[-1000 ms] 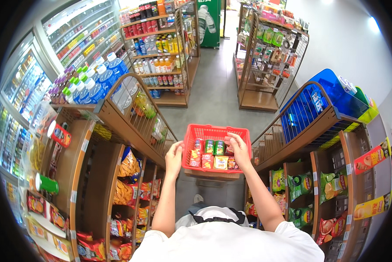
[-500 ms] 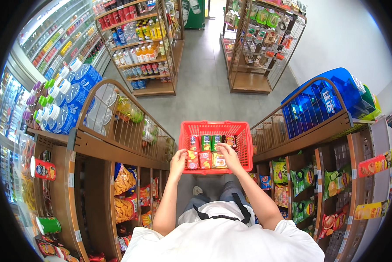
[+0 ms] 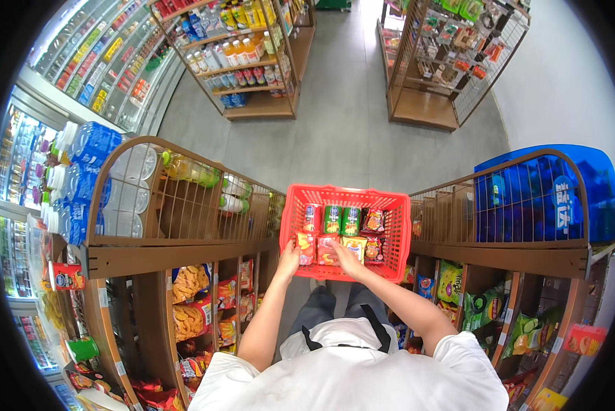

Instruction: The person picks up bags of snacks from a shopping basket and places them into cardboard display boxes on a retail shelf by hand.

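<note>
A red plastic basket is in front of me, low between two shelf units. Inside stand a red canister, two green canisters, and dark red snack packs at the right. Along the near side sit a red snack packet, a second red packet and a yellow-and-white packet. My left hand is open at the near left corner, fingertips by the leftmost red packet. Open too, my right hand reaches over the near rim, its fingers stretched against the second red packet.
Brown shelves of bagged snacks flank me on both sides. Wire rails top them, with large water bottles at left and blue packs at right. Drink shelves and a hanging-goods rack stand farther along the grey floor.
My right hand has moved left, from the yellow-and-white packet to the middle red one. My left hand now meets the leftmost packet. The view has shifted, bringing the basket's right side out more.
</note>
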